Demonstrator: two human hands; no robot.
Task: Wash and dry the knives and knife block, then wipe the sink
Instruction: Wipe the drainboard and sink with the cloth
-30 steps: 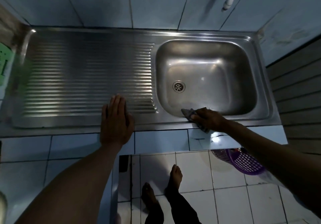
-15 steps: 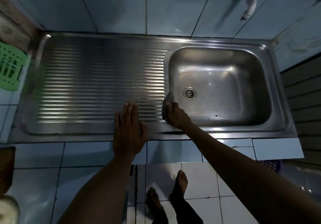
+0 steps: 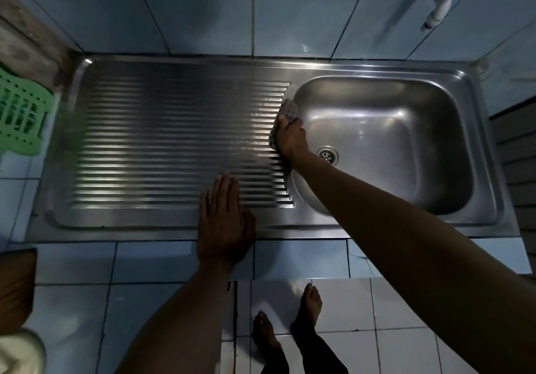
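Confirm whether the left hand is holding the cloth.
No. The left hand rests flat and bare on the sink's front edge, while the right hand presses the cloth by the basin.

A steel sink [image 3: 179,66] (ribbed drainboard) sits in the tiled counter [image 3: 145,260].

R hand [image 3: 291,138] w/ cloth [image 3: 287,112] moved up basin's left rim

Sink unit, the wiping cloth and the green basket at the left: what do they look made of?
Sink unit: apparently stainless steel, brushed and shiny, with pressed ribs and bright reflections. Cloth under the right hand: seemingly woven fabric with a faint check pattern; dim light leaves it uncertain. Green basket: probably moulded plastic, matte, with perforated slots.
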